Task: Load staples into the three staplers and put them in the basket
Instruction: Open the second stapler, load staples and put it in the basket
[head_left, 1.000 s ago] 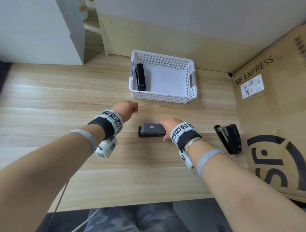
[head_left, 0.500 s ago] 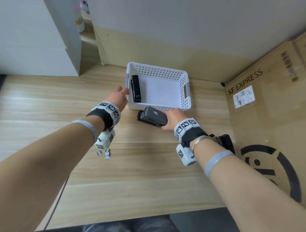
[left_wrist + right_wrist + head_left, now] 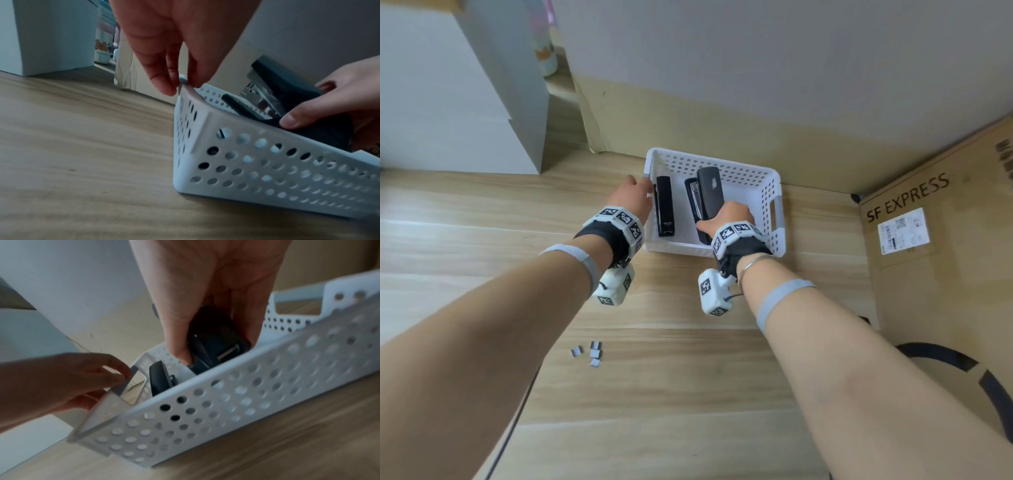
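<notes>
A white perforated basket [image 3: 771,192] stands on the wooden table near the wall. A slim black stapler [image 3: 665,205] lies inside along its left wall. My right hand [image 3: 724,219] grips the rear end of a larger dark stapler [image 3: 709,193] and holds it tilted, nose up, inside the basket. In the right wrist view my thumb and fingers [image 3: 180,344] clasp that stapler [image 3: 216,339] above the basket's front wall [image 3: 257,394]. My left hand [image 3: 179,87] pinches the basket's left rim [image 3: 191,97]. A third stapler is not in sight.
Several short staple strips [image 3: 589,353] lie on the table [image 3: 482,222] near my left forearm. A big SF EXPRESS cardboard box [image 3: 928,246] closes off the right side. A white cabinet [image 3: 448,102] stands at the far left, with the wall just behind the basket.
My right hand lifted the dark stapler off the table and carried it forward over the front wall into the basket. My left hand moved from the table to the basket's left rim.
</notes>
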Action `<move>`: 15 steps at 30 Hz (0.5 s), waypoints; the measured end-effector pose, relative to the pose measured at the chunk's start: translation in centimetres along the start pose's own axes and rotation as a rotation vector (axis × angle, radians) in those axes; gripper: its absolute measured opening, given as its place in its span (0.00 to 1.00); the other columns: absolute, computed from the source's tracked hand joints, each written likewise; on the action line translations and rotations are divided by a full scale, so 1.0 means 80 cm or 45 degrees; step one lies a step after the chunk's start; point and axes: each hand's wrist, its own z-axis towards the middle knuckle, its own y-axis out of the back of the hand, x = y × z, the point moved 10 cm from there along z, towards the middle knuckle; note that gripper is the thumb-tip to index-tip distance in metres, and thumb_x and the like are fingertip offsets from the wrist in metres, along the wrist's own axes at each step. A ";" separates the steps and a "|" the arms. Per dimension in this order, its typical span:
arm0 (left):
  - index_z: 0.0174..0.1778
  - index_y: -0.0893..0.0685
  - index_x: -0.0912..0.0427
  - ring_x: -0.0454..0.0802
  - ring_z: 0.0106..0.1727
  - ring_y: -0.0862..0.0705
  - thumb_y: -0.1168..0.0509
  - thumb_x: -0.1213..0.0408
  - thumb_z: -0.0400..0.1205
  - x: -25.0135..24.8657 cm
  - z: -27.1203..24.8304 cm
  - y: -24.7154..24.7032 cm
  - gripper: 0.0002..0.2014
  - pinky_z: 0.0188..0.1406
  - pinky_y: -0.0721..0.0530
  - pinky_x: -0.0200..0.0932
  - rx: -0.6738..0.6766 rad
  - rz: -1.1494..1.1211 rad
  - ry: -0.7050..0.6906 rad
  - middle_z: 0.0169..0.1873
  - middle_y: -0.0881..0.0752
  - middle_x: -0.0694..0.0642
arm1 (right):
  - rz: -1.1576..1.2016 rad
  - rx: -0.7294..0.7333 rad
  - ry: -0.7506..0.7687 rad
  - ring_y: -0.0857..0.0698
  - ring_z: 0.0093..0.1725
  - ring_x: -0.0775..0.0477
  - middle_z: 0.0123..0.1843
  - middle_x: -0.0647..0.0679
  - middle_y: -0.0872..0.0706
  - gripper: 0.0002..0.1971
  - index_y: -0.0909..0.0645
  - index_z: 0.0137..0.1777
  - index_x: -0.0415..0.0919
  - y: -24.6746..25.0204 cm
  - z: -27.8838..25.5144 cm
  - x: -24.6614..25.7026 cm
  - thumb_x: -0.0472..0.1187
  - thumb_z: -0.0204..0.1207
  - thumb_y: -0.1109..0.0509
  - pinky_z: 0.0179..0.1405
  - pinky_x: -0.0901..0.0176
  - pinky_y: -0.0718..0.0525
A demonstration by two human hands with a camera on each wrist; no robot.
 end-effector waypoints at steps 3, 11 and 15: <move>0.61 0.24 0.63 0.65 0.53 0.18 0.47 0.69 0.82 -0.002 0.008 0.003 0.14 0.53 0.20 0.53 -0.023 -0.017 -0.008 0.60 0.24 0.65 | 0.054 0.026 -0.068 0.15 0.42 0.41 0.49 0.40 0.11 0.13 0.21 0.39 0.37 -0.019 0.021 0.003 0.47 0.70 0.26 0.37 0.60 0.20; 0.55 0.22 0.65 0.64 0.49 0.18 0.43 0.71 0.78 -0.001 0.013 0.005 0.11 0.46 0.21 0.50 -0.110 -0.081 -0.091 0.55 0.21 0.65 | 0.044 0.082 -0.142 0.16 0.44 0.41 0.50 0.39 0.12 0.15 0.25 0.33 0.36 -0.056 0.045 0.003 0.46 0.74 0.29 0.39 0.60 0.22; 0.56 0.23 0.66 0.64 0.48 0.18 0.43 0.72 0.78 -0.003 0.011 0.005 0.12 0.42 0.24 0.49 -0.120 -0.070 -0.087 0.56 0.22 0.65 | 0.095 0.058 -0.138 0.13 0.53 0.37 0.54 0.40 0.13 0.20 0.21 0.56 0.35 -0.057 0.044 0.005 0.51 0.72 0.28 0.41 0.57 0.20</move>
